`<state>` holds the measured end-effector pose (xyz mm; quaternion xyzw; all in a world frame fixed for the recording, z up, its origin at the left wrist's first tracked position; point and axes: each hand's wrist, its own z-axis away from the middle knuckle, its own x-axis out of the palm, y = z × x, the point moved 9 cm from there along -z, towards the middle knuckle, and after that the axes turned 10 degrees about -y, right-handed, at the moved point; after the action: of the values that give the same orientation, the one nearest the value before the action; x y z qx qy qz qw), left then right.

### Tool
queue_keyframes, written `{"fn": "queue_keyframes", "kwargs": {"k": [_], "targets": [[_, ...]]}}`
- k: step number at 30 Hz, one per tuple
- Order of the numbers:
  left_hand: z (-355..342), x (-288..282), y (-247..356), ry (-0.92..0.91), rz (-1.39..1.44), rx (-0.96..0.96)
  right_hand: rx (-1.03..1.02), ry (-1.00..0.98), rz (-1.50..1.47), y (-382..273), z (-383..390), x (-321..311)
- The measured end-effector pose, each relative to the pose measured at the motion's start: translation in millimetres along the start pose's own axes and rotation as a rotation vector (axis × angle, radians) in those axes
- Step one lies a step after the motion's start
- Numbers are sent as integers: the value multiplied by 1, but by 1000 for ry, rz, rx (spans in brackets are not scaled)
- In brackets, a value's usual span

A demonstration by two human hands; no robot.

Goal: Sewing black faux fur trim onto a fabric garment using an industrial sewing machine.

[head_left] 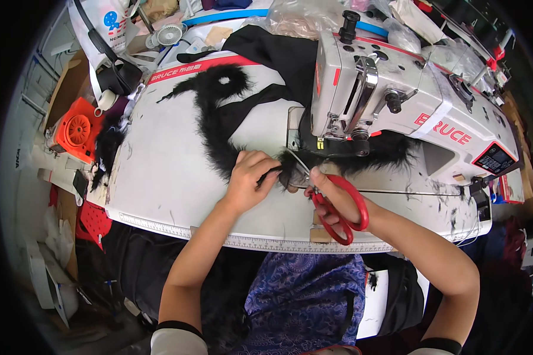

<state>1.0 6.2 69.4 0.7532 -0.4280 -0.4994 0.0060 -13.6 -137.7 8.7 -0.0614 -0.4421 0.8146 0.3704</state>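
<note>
A long strip of black feathery trim (pixel 210 118) curves over the white sewing table (pixel 160 148) and continues toward the machine's needle area. My left hand (pixel 249 177) pinches a piece of the trim, fingers curled. Just to its right, my right hand (pixel 331 201) grips red-handled scissors (pixel 355 213), their blades pointing up-left into the trim beside the machine's plate. Black fabric (pixel 266 47) lies behind and partly under the machine head. The white sewing machine (pixel 379 106) stands close above and right of my hands; the far end of the trim passing under it is partly hidden.
An orange device (pixel 77 130), a black strap bag (pixel 118 74) and a small white fan (pixel 169 35) are at the left and back. Plastic bags (pixel 296 18) and cloth crowd the back. A measuring tape strip (pixel 266 244) runs along the front edge, above patterned blue fabric (pixel 302 296).
</note>
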Motion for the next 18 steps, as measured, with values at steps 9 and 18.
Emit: {"fn": "queue_keyframes", "kwargs": {"k": [9, 18], "targets": [[29, -71, -84, 90, -402, -404, -226, 318, 994, -13, 91, -18], [-22, 16, 0, -222, -134, -72, -86, 755, 1344, 22, 173, -138]]}}
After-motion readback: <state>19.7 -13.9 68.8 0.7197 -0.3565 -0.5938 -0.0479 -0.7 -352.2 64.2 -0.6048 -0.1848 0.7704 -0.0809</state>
